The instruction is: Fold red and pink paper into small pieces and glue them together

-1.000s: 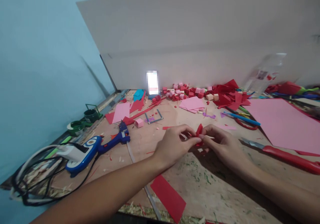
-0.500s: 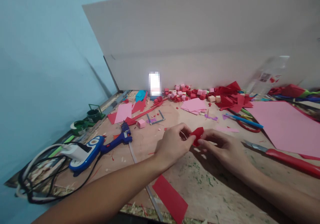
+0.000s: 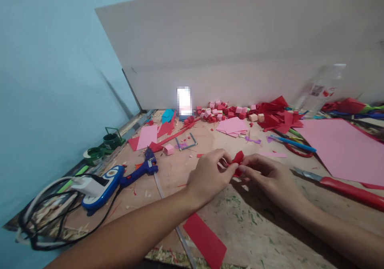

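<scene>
One folded red paper piece [image 3: 239,157] is being pinched just above the wooden tabletop [image 3: 177,171], between thumb and fingers of both the left hand [image 3: 211,173] and the right hand [image 3: 270,175]. A printed label [image 3: 318,90] is being borne by the clear bottle [image 3: 338,81] at rear right, a white sticker [image 3: 150,163] by the blue glue gun [image 3: 141,169]; both are being shown too small for reading. The lit screen [image 3: 184,101] is being obscured by coarse blocks.
</scene>
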`<state>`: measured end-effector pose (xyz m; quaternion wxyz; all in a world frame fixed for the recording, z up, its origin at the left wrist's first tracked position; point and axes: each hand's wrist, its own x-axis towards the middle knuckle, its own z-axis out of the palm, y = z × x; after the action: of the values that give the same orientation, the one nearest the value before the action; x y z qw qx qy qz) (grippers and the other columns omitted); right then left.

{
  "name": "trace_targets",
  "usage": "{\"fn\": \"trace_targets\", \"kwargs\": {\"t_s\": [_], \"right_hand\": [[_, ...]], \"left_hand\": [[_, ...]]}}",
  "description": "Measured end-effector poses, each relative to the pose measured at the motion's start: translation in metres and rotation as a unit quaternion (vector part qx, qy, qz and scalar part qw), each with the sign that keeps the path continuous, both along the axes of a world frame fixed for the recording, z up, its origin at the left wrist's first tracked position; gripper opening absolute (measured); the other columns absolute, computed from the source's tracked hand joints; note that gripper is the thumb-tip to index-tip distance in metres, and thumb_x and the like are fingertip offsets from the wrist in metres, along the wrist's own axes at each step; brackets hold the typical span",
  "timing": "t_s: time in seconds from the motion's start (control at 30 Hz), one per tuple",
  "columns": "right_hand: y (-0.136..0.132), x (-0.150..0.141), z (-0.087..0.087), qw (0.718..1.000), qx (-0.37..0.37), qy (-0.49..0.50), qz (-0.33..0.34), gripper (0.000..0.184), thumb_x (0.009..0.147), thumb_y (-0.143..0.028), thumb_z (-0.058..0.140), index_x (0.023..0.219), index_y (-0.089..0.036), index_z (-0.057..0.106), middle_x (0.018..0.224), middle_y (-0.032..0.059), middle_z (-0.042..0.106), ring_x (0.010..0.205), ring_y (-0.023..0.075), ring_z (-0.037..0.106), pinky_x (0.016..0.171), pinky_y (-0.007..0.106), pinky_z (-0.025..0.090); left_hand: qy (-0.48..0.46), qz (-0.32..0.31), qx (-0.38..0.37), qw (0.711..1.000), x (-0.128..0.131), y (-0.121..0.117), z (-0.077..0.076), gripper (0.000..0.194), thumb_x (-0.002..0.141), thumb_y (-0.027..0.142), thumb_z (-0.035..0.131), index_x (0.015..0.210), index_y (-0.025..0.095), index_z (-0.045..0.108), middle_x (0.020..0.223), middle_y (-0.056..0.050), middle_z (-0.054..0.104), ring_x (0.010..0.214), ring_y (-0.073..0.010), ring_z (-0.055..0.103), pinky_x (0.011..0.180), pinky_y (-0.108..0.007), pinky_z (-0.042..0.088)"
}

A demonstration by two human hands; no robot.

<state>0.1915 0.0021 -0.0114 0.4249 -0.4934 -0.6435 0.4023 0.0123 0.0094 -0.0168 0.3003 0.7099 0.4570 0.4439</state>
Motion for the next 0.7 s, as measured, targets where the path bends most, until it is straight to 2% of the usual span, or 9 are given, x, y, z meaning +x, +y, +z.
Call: {"fn": "trace_targets", "kwargs": {"t_s": [0.1, 0.2, 0.5, 0.7], "right_hand": [[0.0025, 0.0019, -0.0005, 0.999, -0.026, 0.016, -0.01, 0.033, 0.079, -0.051, 0.072, 0.082, -0.019, 0.071, 0.071, 0.0041, 0.071, 0.061, 0.0177, 0.064, 0.056, 0.027, 0.05], [0.0035, 0.0024, 0.0002, 0.999, -0.044, 0.027, -0.016, 0.034, 0.077, -0.052, 0.073, 0.082, -0.019, 0.07, 0.071, 0.004, 0.071, 0.06, 0.0174, 0.063, 0.056, 0.028, 0.05], [0.003, 0.0005, 0.0054, 0.997, -0.054, 0.045, -0.023, 0.034, 0.073, -0.052, 0.075, 0.079, -0.019, 0.072, 0.076, 0.0047, 0.073, 0.065, 0.0177, 0.066, 0.061, 0.027, 0.052], [0.0035, 0.0026, 0.0057, 0.997, -0.059, 0.057, -0.013, 0.034, 0.073, -0.053, 0.076, 0.079, -0.02, 0.071, 0.078, 0.0053, 0.073, 0.066, 0.019, 0.067, 0.061, 0.029, 0.053]], "left_hand": [[-0.019, -0.005, -0.008, 1.0, 0.0001, -0.0005, 0.0001, 0.005, 0.087, 0.024, 0.07, 0.086, 0.019, 0.07, 0.086, -0.001, 0.072, 0.074, -0.0154, 0.068, 0.068, -0.027, 0.053], [-0.029, -0.008, -0.023, 0.999, 0.0001, 0.0004, -0.0008, 0.004, 0.085, 0.023, 0.07, 0.083, 0.019, 0.07, 0.085, -0.001, 0.073, 0.074, -0.0155, 0.068, 0.068, -0.027, 0.053], [-0.094, -0.014, -0.108, 0.99, -0.0005, 0.003, -0.0006, 0.015, 0.083, 0.028, 0.075, 0.078, 0.018, 0.065, 0.077, 0.001, 0.068, 0.07, -0.0144, 0.065, 0.064, -0.025, 0.05], [-0.081, -0.029, -0.112, 0.99, -0.0005, 0.0006, 0.0002, 0.011, 0.083, 0.028, 0.075, 0.086, 0.019, 0.072, 0.085, -0.002, 0.074, 0.075, -0.0163, 0.068, 0.073, -0.029, 0.054]]}}
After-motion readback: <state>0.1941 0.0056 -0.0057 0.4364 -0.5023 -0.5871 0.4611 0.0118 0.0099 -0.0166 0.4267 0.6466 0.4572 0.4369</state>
